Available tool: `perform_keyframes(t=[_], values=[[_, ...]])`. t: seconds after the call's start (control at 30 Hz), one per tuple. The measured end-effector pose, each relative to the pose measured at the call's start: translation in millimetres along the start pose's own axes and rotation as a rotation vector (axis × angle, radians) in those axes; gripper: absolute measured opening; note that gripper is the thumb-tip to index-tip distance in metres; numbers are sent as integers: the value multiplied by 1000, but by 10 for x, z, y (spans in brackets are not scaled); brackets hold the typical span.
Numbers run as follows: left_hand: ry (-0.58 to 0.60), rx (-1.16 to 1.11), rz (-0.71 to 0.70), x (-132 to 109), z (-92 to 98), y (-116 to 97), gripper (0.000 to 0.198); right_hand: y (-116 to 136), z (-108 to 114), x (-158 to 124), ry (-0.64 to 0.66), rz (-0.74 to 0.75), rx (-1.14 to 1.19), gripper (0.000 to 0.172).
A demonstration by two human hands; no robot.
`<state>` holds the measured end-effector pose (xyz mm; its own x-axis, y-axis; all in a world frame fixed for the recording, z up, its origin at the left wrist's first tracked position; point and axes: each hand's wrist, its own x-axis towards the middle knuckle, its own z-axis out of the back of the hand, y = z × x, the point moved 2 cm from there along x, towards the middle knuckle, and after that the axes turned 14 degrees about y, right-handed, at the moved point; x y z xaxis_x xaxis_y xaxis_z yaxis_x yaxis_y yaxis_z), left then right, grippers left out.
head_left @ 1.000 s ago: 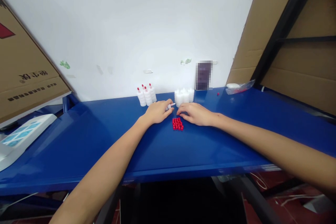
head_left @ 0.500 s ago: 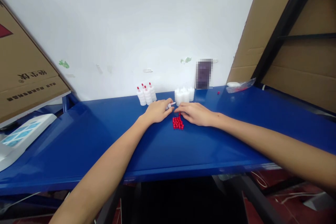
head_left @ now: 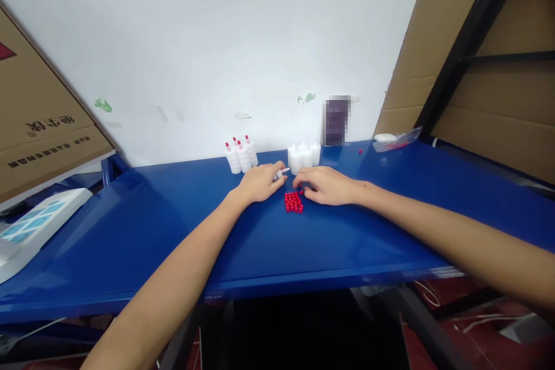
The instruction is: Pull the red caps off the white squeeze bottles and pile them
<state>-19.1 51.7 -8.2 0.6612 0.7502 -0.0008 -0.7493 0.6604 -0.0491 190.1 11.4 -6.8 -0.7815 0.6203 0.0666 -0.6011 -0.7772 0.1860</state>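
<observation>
Closed around a small white bottle (head_left: 281, 172), the left hand (head_left: 260, 182) rests mid-table, with the nozzle pointing toward the right hand (head_left: 326, 185). That hand's curled fingers touch the red caps (head_left: 293, 202); whether they pinch one I cannot tell. Broad blue table (head_left: 130, 231) runs from both hands to its near edge. A cardboard box (head_left: 39, 127) overhangs the left end, above a white keypad device (head_left: 34, 225). Capped bottles (head_left: 241, 156) and uncapped bottles (head_left: 304, 156) stand just behind the hands, against the wall. A stray cap (head_left: 360, 152) lies farther right.
</observation>
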Motion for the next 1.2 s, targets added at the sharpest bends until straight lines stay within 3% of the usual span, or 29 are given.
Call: perform_keyframes(t=[0.33,0.57,0.73,0.9,1.2], values=[[5,10,1,-5,1,-2,38,-40,10,18,57,-5,0,25],[3,13,6,-4,13,-9,36,-6,19,17,29,-158,-112,21],[3,11,5,-7,9,-9,36,21,-5,15,83,-243,-21,26],[13,16,19,-12,17,-24,36,21,-40,34,85,-210,5,27],[16,7,14,-11,23,-25,36,-65,-55,43,1,-106,-2,11]])
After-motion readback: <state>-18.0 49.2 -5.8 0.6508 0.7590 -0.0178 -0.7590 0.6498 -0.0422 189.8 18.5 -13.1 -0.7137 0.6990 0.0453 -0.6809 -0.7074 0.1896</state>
